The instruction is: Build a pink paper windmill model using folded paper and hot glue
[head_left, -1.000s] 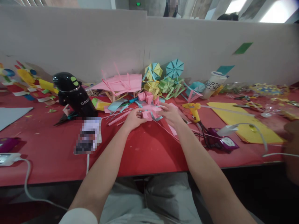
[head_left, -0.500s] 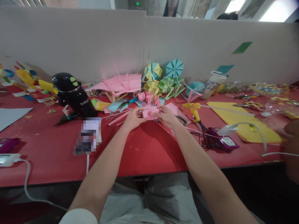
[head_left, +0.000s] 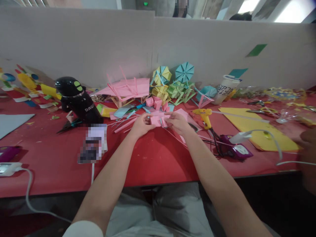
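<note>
A small folded pink paper piece (head_left: 155,121) is held between both hands above the red table. My left hand (head_left: 142,126) grips its left side, thumb below and fingers behind. My right hand (head_left: 178,123) pinches its right side, where a narrow gap shows between the folds. Just behind lie more folded pink paper pieces (head_left: 157,103). Pink paper strips (head_left: 125,125) spread out by my left hand. To the right of my right hand rests a yellow hot glue gun (head_left: 204,117).
Folded paper umbrellas (head_left: 184,72) stand against the grey partition (head_left: 74,42). On the left are a black bottle (head_left: 85,105) and a phone (head_left: 95,143) with a cable. A purple power strip (head_left: 234,148), yellow paper sheets (head_left: 259,131) and a white cup (head_left: 225,89) occupy the right.
The pink paper piece has shifted in shape between my fingers, and a gap now shows near its right side. My arms stay almost in place.
</note>
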`<state>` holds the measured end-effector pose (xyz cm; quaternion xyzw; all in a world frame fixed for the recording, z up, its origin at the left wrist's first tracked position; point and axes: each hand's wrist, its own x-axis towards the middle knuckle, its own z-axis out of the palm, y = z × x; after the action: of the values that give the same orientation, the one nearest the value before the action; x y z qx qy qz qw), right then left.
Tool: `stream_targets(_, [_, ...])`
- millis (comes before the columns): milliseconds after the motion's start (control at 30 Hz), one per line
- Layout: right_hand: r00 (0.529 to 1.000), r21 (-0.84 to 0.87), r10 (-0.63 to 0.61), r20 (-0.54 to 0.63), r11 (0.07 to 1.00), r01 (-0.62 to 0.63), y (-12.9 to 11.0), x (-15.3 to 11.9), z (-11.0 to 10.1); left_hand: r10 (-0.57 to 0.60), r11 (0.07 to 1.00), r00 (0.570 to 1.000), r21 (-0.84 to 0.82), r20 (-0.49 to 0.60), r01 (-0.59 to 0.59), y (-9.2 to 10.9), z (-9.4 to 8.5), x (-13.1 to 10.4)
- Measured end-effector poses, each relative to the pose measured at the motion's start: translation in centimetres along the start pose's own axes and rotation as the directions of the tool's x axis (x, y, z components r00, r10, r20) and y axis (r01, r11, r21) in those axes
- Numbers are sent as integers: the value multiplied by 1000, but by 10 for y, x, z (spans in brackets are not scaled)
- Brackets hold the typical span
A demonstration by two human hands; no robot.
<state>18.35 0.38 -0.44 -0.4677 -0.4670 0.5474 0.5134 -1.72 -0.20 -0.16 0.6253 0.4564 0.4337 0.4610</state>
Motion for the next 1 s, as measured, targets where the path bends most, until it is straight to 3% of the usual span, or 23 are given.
stream_targets(533, [994, -31, 53, 90, 998, -50, -11, -10, 2, 14, 1000, 1000, -12, 1, -14, -2, 1, 0])
stream_targets(800, [997, -43, -57, -56, 998, 55, -4, -3, 2, 1, 1000, 1000, 18, -12, -1, -2, 2, 1])
stream_targets(1000, [997, -49, -71, -32, 996, 69, -5, -5, 6, 36, 999, 999, 21, 0, -36, -6, 5, 1])
